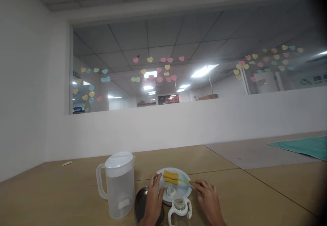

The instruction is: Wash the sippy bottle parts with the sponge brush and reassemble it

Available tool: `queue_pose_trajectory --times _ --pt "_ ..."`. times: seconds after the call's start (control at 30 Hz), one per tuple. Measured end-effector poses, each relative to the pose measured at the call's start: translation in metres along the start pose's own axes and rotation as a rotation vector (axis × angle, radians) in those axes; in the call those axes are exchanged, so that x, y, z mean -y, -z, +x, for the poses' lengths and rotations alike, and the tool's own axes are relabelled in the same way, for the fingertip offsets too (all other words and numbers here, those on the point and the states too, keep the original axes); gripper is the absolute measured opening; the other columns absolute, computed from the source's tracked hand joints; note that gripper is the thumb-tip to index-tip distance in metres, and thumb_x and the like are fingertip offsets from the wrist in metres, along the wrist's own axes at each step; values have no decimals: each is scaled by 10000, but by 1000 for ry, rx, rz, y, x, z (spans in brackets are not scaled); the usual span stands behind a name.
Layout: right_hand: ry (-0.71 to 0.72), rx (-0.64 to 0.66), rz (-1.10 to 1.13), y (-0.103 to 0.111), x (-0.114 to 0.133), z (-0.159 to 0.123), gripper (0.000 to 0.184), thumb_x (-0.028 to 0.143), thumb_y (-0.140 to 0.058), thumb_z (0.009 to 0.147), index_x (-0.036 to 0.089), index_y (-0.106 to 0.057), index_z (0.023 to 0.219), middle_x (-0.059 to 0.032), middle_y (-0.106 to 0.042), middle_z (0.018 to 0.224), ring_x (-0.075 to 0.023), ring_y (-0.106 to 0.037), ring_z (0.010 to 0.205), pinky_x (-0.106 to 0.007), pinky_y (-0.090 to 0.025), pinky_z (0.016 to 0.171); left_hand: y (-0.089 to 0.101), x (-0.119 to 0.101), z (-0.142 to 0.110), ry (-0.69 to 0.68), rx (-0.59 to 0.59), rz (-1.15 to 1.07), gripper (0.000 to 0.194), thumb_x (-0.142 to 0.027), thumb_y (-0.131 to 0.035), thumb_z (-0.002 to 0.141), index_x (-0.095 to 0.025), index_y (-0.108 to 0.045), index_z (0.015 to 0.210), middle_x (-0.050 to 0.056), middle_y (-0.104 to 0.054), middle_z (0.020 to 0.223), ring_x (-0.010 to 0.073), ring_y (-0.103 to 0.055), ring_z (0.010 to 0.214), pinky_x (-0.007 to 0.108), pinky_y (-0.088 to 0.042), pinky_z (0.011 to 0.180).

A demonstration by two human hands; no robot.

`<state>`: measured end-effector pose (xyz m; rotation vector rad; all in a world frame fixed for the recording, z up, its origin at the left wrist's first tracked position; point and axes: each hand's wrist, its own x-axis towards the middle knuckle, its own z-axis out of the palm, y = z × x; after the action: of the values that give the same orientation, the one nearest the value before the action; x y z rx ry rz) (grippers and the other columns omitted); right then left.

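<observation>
My left hand (154, 195) rests on the left edge of a pale blue plate (184, 187) on the wooden table, fingers curled over its rim. My right hand (208, 197) pinches the green handle of a yellow sponge brush (171, 177), whose sponge head lies over the plate. A small clear part (169, 190) sits on the plate under the sponge. A clear baby bottle with two white handles (179, 209) stands just in front of the plate, between my hands.
A clear plastic pitcher with a white lid (119, 185) stands to the left. A dark round metal tray (140, 204) lies under my left wrist. A teal cloth (304, 146) lies far right. A small wooden stick (66, 163) lies near the left wall.
</observation>
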<state>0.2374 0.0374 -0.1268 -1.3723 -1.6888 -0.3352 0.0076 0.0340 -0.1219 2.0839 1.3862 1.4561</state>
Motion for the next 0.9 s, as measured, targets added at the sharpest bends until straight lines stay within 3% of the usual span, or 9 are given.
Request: queue_pose_trajectory --times 0.23,0.37,0.47,0.57,0.73,0.9 --pt "-35 -9 -42 9 3 -2 461 48 -392 705 294 -718 917 -47 -690 944 -209 -574 903 -364 -369 783 0 3 -6 8 -27 78 433 -201 -356 853 -204 -497 1263 66 -450 1342 178 -399 1257 311 -296 1072" --pt "101 0 103 7 9 -1 454 43 -383 700 299 -729 844 -45 -691 909 -198 -586 873 -358 -403 781 4 4 -11 -47 -43 -42 410 -285 -414 853 -212 -507 1245 60 -484 1325 194 -426 1238 339 -324 1059" --pt "180 -88 214 5 14 -2 395 94 -388 764 289 -728 806 -50 -689 861 -194 -600 834 -348 -443 754 1 -1 -12 -48 -33 -173 400 -376 -429 857 -195 -547 1194 74 -542 1267 203 -478 1189 340 -354 1035" --pt "205 -156 290 3 13 -3 320 189 -412 822 271 -721 802 -58 -690 859 -196 -610 826 -344 -472 755 0 -5 -11 1 -133 -242 405 -406 -402 868 -180 -552 1169 90 -575 1209 206 -519 1132 333 -393 992" --pt "130 -172 238 -3 -1 -2 283 218 -426 809 238 -708 823 -64 -696 883 -207 -613 842 -350 -467 779 17 9 -3 17 -403 71 336 -211 -414 830 -180 -550 1135 108 -483 1234 234 -421 1204 391 -315 1044" --pt "-2 -172 109 -7 -13 -2 302 169 -406 775 203 -701 826 -64 -700 858 -222 -605 836 -378 -435 798 31 32 -3 90 -329 285 478 24 -346 704 -154 -545 1101 101 -485 1134 208 -448 1133 346 -355 1001"
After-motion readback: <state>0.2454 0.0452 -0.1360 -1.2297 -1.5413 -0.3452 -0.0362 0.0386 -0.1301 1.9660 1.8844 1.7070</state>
